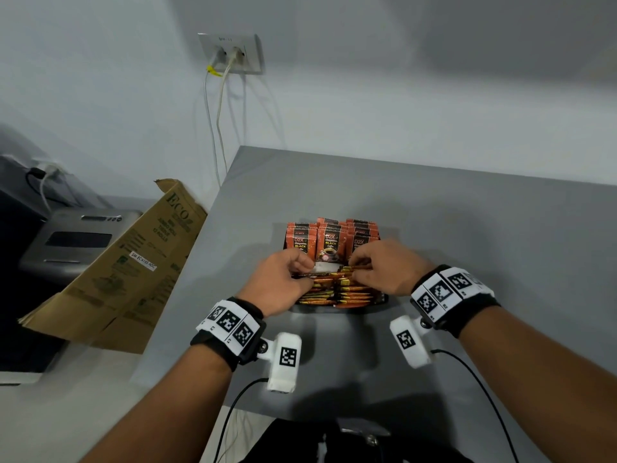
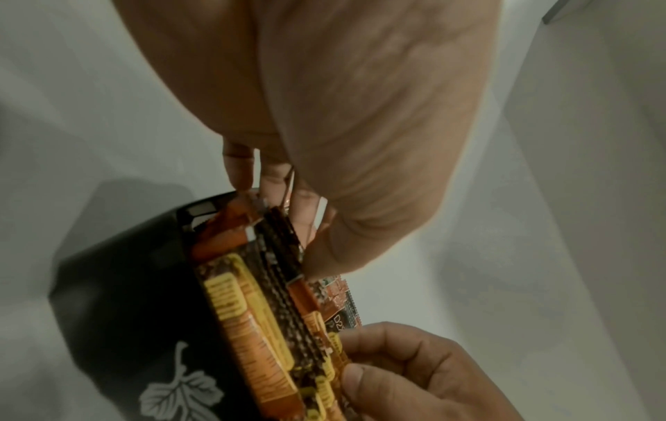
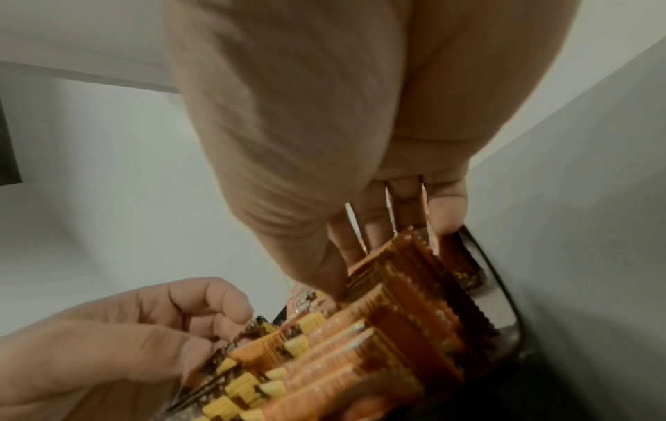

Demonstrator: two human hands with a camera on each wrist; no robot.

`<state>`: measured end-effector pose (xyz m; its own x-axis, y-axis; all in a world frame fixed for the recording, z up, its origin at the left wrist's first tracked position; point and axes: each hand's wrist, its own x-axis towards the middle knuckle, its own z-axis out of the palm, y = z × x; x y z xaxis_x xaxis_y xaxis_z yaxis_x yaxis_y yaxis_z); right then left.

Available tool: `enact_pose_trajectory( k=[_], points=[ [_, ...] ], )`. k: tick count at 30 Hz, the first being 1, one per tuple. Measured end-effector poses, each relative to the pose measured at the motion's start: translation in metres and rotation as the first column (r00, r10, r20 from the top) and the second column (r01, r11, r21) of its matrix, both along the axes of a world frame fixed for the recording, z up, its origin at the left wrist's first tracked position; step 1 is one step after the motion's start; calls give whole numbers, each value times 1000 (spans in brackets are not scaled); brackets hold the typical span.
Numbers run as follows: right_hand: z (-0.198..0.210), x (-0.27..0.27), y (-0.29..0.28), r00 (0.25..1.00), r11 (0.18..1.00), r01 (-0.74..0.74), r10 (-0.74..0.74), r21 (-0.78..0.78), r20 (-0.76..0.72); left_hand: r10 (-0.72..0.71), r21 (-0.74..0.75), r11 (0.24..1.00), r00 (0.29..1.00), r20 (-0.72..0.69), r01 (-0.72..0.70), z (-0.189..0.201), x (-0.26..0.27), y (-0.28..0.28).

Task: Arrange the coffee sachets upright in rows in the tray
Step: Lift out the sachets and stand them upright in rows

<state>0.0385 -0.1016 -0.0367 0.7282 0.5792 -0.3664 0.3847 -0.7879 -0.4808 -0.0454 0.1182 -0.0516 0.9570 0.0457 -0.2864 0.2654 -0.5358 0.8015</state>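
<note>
Both hands work inside the black tray (image 2: 119,287) on the grey table (image 1: 467,228). The left hand (image 1: 282,282) pinches the edge of one sachet (image 2: 285,250) at the tray's left end, fingers curled on it. The right hand (image 1: 384,269) has fingers bent down onto the tops of the near sachets (image 3: 392,319); if it really grips one, I cannot tell. Behind, three rows (image 1: 330,238) stand upright already. Risk, imo: the near packs are tight & thin, so pulling one up can drag its neighbours out of line, or push the back rows over like dominoes, esp. if both hands press forward
</note>
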Motion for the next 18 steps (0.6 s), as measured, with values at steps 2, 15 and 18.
enact_pose_trajectory(
  k=[2, 15, 18],
  points=[
    [-1, -2, 0, 1000, 1000, -9, 9, 14, 26, -22, 26, 999, 1000, 5, 22, 1, 0, 0],
    [-1, -4, 0, 995, 999, -42, 40, 19, 86, -27, 74, 997, 1000, 7, 27, -4, 2, -1],
    [-2, -5, 2, 993, 999, -53, 54, -11, 104, -22, 72, 997, 1000, 15, 21, -6, 2, -1]
  ],
)
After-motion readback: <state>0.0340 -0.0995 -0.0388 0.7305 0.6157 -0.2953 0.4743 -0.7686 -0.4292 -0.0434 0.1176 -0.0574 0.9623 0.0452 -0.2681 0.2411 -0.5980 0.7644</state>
